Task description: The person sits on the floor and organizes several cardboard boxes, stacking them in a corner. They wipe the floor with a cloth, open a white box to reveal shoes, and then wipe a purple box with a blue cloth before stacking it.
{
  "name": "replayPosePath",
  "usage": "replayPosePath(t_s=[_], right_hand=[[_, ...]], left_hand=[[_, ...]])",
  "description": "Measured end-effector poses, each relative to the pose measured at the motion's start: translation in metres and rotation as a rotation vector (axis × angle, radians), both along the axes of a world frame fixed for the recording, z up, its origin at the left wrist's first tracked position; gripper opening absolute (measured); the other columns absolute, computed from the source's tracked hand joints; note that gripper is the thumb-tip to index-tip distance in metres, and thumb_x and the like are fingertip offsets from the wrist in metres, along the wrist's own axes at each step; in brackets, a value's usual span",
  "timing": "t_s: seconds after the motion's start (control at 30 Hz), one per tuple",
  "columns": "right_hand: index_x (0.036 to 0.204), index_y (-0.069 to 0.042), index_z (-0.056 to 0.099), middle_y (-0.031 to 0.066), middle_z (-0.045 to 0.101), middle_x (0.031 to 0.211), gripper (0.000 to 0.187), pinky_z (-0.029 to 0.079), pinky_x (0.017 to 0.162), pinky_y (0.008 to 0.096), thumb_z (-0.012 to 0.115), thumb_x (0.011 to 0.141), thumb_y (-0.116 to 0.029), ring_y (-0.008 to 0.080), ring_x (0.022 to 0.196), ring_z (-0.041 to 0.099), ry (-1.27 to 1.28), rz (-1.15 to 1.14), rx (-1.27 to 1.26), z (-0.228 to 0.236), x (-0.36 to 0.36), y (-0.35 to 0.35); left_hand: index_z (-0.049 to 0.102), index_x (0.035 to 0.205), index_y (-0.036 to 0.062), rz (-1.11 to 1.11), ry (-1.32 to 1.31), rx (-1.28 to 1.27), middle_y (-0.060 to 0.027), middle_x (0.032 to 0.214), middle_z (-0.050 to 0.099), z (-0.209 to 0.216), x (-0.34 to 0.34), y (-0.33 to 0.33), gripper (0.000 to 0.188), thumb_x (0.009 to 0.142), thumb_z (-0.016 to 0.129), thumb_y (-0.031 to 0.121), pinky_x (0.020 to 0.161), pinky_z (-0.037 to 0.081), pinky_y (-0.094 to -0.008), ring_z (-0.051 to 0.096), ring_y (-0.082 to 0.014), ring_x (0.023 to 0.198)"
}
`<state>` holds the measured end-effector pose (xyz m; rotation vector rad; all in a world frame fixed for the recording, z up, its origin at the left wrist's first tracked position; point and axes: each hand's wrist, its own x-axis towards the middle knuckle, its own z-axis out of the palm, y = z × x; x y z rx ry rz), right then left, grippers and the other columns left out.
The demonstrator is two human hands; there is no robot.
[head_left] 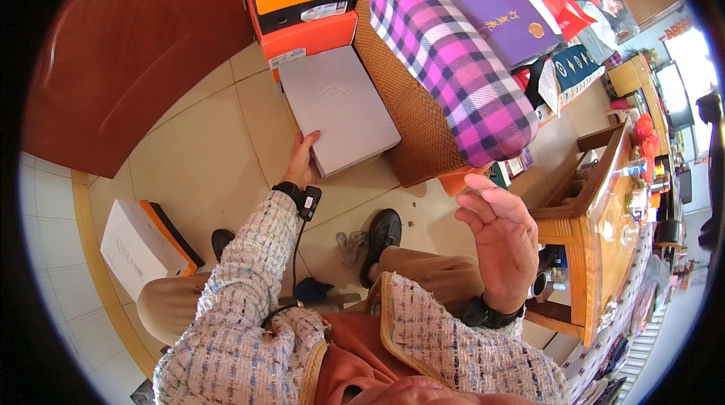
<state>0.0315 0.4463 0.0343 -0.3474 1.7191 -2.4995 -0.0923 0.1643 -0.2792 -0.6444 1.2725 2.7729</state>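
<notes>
My left hand (302, 160) grips the near left edge of a flat pale grey box (340, 107), thumb over its lid and fingers out of sight along the side. A round emblem marks the lid. The box lies beside the woven side of a sofa (404, 99), close against a stack of shoeboxes; whether it rests on the floor cannot be told. My right hand (502, 239) is raised in the air with palm showing and fingers loosely spread, holding nothing. Near it is the sofa arm's pink and purple checked cover (461, 65).
Stacked shoeboxes (310, 31) stand beyond the grey box, beside a reddish-brown door (136, 50). A white box (140, 246) and an orange-black one (177, 235) lie at left. A purple packet (495, 9) rests on the sofa. A wooden table (578, 231) stands at right.
</notes>
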Motion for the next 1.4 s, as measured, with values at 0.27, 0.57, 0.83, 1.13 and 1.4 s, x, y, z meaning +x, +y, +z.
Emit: replayPosePath(t_s=[0.27,0.57,0.83,1.13,1.4], right_hand=[[0.128,0.006,0.055,0.0269,0.049,0.140,0.055,0.044,0.102,0.0406,0.061,0.093,-0.036,0.0314,0.121,0.058,-0.056,0.082,0.053,0.007,-0.003,-0.011],[0.128,0.000,0.059,0.0162,0.055,0.139,0.044,0.043,0.101,0.0375,0.062,0.094,-0.027,0.0254,0.118,0.059,-0.034,0.206,0.065,0.004,0.002,-0.017],[0.130,0.006,0.055,0.0229,0.055,0.136,0.052,0.048,0.096,0.0377,0.056,0.098,-0.035,0.0287,0.113,0.062,0.063,0.167,0.105,-0.001,0.001,-0.039],[0.136,0.002,0.050,0.0195,0.053,0.139,0.051,0.044,0.099,0.0377,0.049,0.101,-0.035,0.0257,0.116,0.058,0.073,0.293,0.145,-0.007,-0.011,-0.072],[0.134,0.001,0.053,0.0173,0.056,0.136,0.047,0.045,0.096,0.0356,0.049,0.102,-0.034,0.0217,0.113,0.059,-0.022,0.446,0.268,-0.032,-0.038,-0.124]], left_hand=[[0.031,0.146,0.0088,-0.100,-0.048,0.187,-0.0137,0.138,0.049,0.012,-0.012,0.011,0.061,0.096,0.061,0.025,0.103,0.047,-0.0496,0.051,-0.0317,0.125],[0.029,0.153,0.0076,-0.524,0.146,-0.282,-0.0119,0.157,0.033,0.089,-0.019,-0.056,0.086,0.091,0.059,0.058,0.115,0.027,-0.0462,0.031,-0.0288,0.143],[0.034,0.153,0.0189,-0.278,0.420,-1.298,-0.0040,0.150,0.042,0.374,0.055,-0.261,0.066,0.098,0.052,0.049,0.106,0.039,-0.0448,0.043,-0.0232,0.132],[0.037,0.151,0.0187,0.436,-0.114,-1.344,-0.0011,0.149,0.045,0.408,0.370,-0.423,0.071,0.093,0.059,0.052,0.105,0.037,-0.0486,0.041,-0.0201,0.134],[0.040,0.149,0.0152,0.515,-0.620,-0.671,-0.0095,0.154,0.033,0.138,0.567,-0.380,0.084,0.084,0.063,0.063,0.106,0.030,-0.0612,0.033,-0.0389,0.135]])
